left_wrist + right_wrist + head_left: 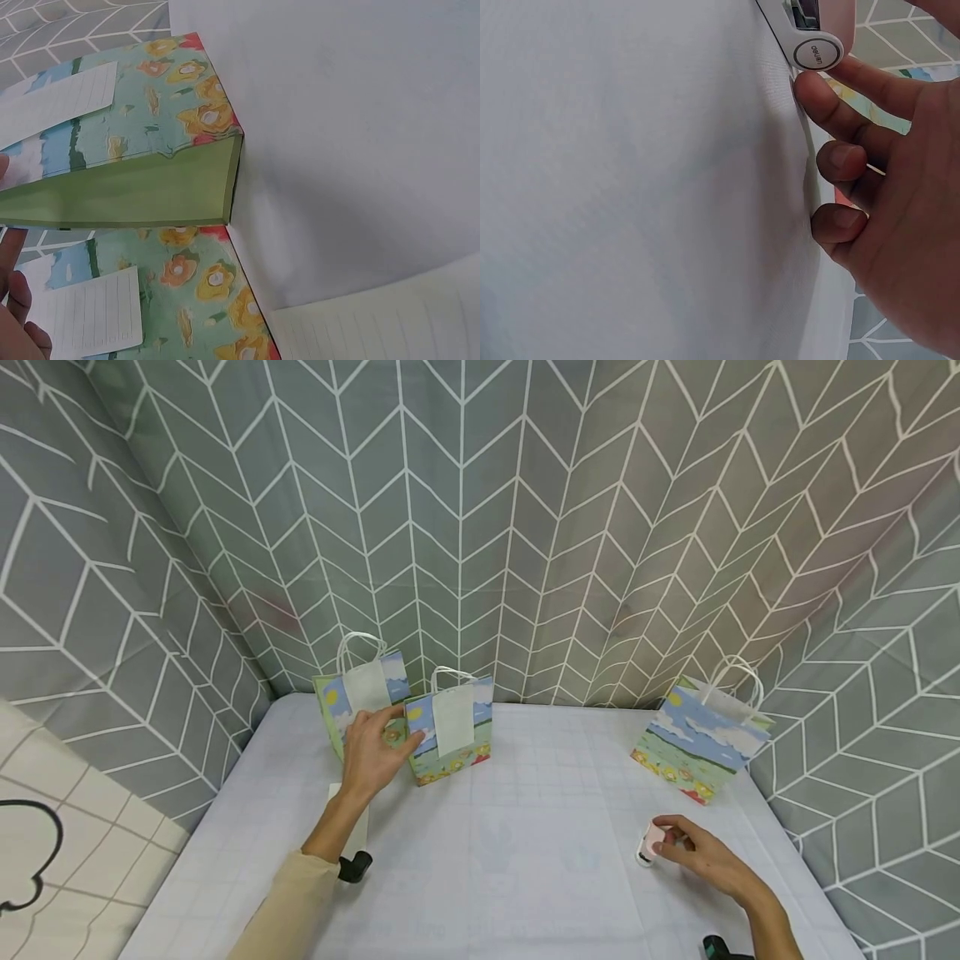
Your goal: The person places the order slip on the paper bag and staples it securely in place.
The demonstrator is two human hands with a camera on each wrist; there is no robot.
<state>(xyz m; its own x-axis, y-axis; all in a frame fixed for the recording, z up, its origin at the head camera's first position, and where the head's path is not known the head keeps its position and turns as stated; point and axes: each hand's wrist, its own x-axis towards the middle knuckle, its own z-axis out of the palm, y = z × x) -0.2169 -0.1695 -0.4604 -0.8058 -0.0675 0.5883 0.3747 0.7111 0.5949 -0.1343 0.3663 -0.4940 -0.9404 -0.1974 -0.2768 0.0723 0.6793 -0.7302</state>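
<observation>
My left hand (372, 752) is at the left side of the front paper gift bag (483, 718), thumb at its front and fingers behind, pinching it. That bag has a painted sky, flowers and white handles, with a lined white paper (453, 720) on its face. Just behind, to the left, stands a similar bag (397, 672) bearing its own lined paper (97, 319). On the right, my right hand (701, 852) grips a small pink and white stapler (651, 843) on the table. In the right wrist view, fingertips touch the stapler's round end (817, 52).
A third gift bag (697, 739), without paper on its visible face, leans at the back right. A lined paper strip (358, 831) lies on the white tabletop (525, 852), partly under my left forearm. Patterned grey curtains (487, 527) enclose the back and sides.
</observation>
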